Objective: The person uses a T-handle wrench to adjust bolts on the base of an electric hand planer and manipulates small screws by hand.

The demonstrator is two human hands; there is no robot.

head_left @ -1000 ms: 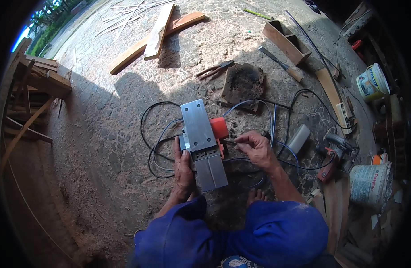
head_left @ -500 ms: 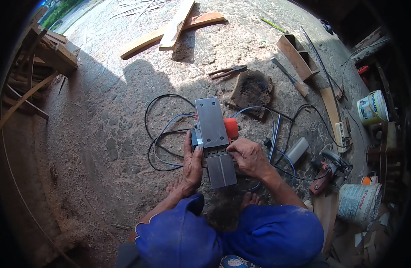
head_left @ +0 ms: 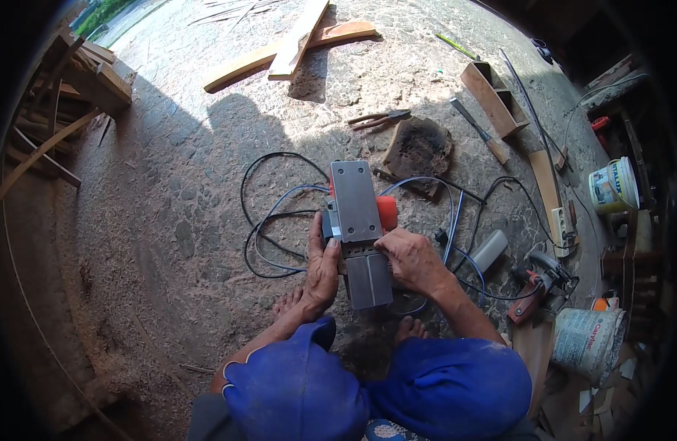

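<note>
An orange electric planer (head_left: 359, 220) lies upside down on the ground in front of me, its grey metal sole facing up. My left hand (head_left: 322, 268) grips its left side, thumb up along the edge. My right hand (head_left: 410, 259) rests on the right side of the sole near the gap between the two plates, fingers curled on it. Black and blue cables (head_left: 276, 220) loop on the ground to the left of the planer. My knees in blue trousers (head_left: 382, 386) fill the lower middle.
Pliers (head_left: 379, 117) and a charred wood block (head_left: 418, 149) lie beyond the planer. A chisel (head_left: 480, 131), a wooden box (head_left: 494, 88), a circular saw (head_left: 541, 283), a grey tube (head_left: 489, 251) and two buckets (head_left: 612, 185) stand at the right. Planks (head_left: 294, 40) lie far ahead, scrap wood at left.
The view has drifted slightly; the planer stays upside down. My right hand has moved from beside the planer onto its sole. My left hand keeps its grip.
</note>
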